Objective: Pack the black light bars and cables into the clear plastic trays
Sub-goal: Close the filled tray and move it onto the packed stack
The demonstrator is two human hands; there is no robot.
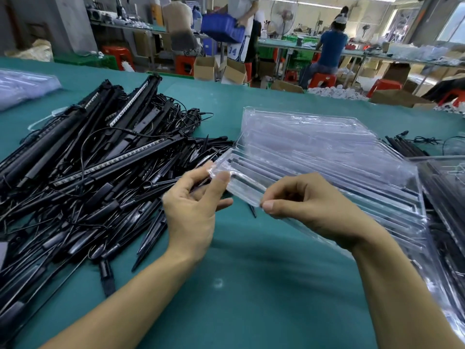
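Green table [251,285] crowded: tangled pile of bars [88,159] and cables [187,115] heaped at left, reaching corner of tray stack [327,147]. Filled trays [450,180] seen at right edge, plastic bag [22,86] noted far left. Stack is placed centre-right, clear, moulded with long channels. Top tray [246,177] is held raised at near end, corner pinched by left hand [193,207], near edge pinched by right hand [309,205]. Bars black, some LED strips exposed.

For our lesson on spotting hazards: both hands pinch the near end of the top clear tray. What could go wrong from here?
The left hand and right hand pinch the top tray by its thin edge; nested in the stack, a second tray may lift too.
Cables tangle through the light bars; pulling one could drag others along.
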